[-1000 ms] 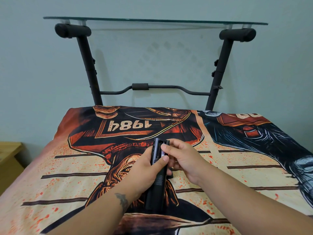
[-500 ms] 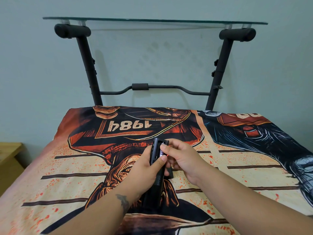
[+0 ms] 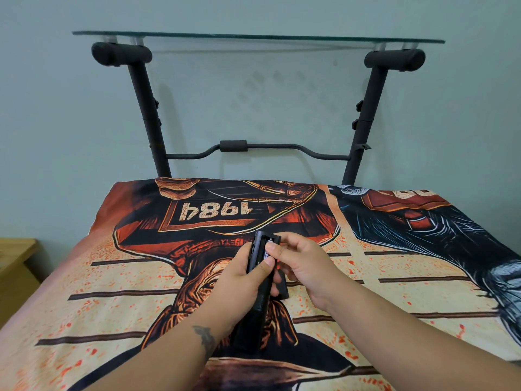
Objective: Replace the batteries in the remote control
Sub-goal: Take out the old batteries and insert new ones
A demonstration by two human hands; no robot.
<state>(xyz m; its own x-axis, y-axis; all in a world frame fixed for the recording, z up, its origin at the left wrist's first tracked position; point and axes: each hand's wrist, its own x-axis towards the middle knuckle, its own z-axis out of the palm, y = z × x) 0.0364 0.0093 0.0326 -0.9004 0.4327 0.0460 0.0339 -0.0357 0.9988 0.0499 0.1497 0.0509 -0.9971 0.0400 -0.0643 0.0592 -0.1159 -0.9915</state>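
Observation:
A long black remote control (image 3: 255,303) is held lengthwise over the printed bedspread, its back facing up and its far end's battery bay uncovered. My left hand (image 3: 239,280) wraps around its middle, thumb lying across the bay. My right hand (image 3: 298,263) pinches a battery (image 3: 266,251) at the bay with thumb and forefinger. Whether the battery sits fully in the bay is hidden by my fingers. A flat black piece, likely the battery cover (image 3: 282,287), lies on the bed under my right hand.
The bedspread (image 3: 112,292) with a "1984" print covers the bed. Behind it stands a black metal frame (image 3: 149,122) carrying a glass shelf (image 3: 253,36) against the wall. A wooden side table (image 3: 14,263) sits at the left edge.
The remote's near end has lifted slightly and my right fingers have shifted a little along the battery bay. Both hands stay in the same place.

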